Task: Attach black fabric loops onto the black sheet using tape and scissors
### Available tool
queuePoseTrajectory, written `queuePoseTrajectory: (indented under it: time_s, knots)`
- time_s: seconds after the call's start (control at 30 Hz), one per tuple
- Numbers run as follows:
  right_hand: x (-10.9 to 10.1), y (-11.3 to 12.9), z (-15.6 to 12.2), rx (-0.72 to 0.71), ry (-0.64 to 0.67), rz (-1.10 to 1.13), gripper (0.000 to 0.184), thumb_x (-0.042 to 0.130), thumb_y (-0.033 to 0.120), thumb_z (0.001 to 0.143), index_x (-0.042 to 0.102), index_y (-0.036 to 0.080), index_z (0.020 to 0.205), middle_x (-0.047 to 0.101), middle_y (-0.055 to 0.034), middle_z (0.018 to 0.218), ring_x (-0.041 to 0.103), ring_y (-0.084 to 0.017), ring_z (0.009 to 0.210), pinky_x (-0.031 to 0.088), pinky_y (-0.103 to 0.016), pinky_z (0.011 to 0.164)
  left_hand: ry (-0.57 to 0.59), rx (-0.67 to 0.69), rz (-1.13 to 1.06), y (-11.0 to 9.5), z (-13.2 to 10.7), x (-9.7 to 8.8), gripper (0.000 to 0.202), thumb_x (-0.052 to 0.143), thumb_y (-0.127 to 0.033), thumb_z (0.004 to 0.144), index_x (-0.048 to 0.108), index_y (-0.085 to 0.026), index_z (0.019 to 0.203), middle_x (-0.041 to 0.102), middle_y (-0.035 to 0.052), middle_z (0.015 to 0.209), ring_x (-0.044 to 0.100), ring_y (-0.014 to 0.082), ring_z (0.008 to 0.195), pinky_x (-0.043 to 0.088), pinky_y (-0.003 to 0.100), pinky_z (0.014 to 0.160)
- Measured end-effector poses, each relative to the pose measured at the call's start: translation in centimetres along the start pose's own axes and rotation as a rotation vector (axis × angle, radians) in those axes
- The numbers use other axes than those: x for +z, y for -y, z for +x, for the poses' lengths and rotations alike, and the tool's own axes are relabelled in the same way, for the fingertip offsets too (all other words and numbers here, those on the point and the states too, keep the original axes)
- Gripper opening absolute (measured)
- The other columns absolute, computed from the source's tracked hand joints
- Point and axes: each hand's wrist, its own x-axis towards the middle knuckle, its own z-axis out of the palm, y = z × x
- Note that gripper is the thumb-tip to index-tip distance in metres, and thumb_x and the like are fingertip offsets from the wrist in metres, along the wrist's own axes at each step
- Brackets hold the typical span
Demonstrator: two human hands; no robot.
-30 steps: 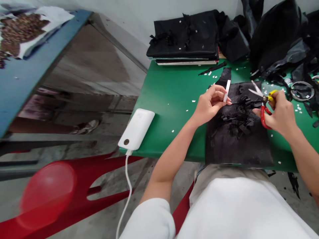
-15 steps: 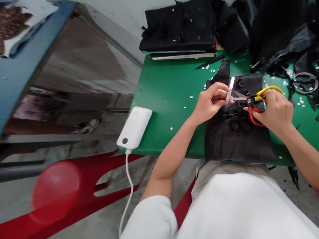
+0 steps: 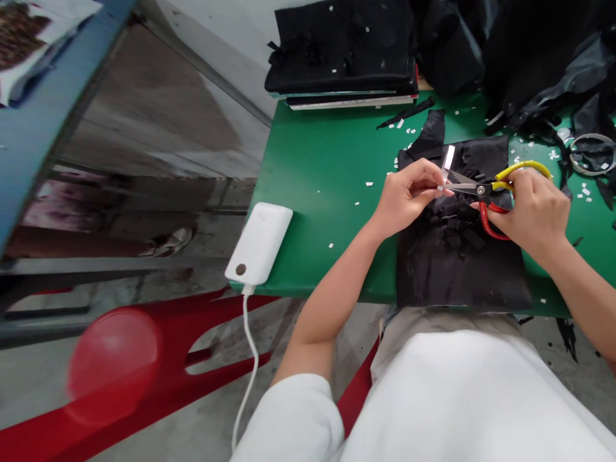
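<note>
My right hand [image 3: 541,208] grips scissors [image 3: 481,190] with one yellow and one red handle, their blades pointing left and parted. Between the blades runs a narrow white strip [image 3: 449,157], pinched near its lower end by my left hand [image 3: 409,192]. A small white bit shows at the left fingertips. Under both hands a dark fabric piece [image 3: 462,273] lies flat at the table's front edge, with small black scraps [image 3: 462,234] heaped on it.
On the green table [image 3: 312,167] are scattered white snippets, a white power bank [image 3: 260,244] with a cable, and a stack of folded black fabric [image 3: 341,51]. A roll of tape [image 3: 591,154] and black cloth lie right. A red stool [image 3: 168,346] stands left.
The scissor blades have moved onto the white strip, whose lower part at my left fingers is now shorter. The view has shifted slightly.
</note>
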Motion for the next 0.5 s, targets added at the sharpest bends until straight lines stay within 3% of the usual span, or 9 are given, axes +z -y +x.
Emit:
queuePoseTrajectory:
  time_s: [0.17,0.5]
  knots:
    - [0.15,-0.09,0.00,0.010,-0.002,0.037,0.038,0.060,0.052,0.083,0.057,0.020,0.104,0.068,-0.0146,0.097,0.063,-0.032,0.092,0.043,-0.039,0.069,-0.011,-0.002,0.011,-0.07,-0.07,0.02,0.015,0.064,-0.012,0.084,0.058,-0.022,0.092,0.072,-0.0048,0.086,0.076,0.0143,0.089,0.062,0.032,0.088]
    - [0.31,-0.16,-0.19,0.056,-0.023,0.004,0.042,0.059,0.058,0.085,0.063,0.020,0.103,0.071,-0.0107,0.089,0.066,-0.029,0.082,0.029,-0.033,0.058,0.008,-0.010,0.022,-0.41,-0.16,0.06,0.013,0.067,-0.018,0.085,0.059,-0.022,0.093,0.072,-0.0045,0.085,0.076,0.0143,0.088,0.061,0.031,0.089]
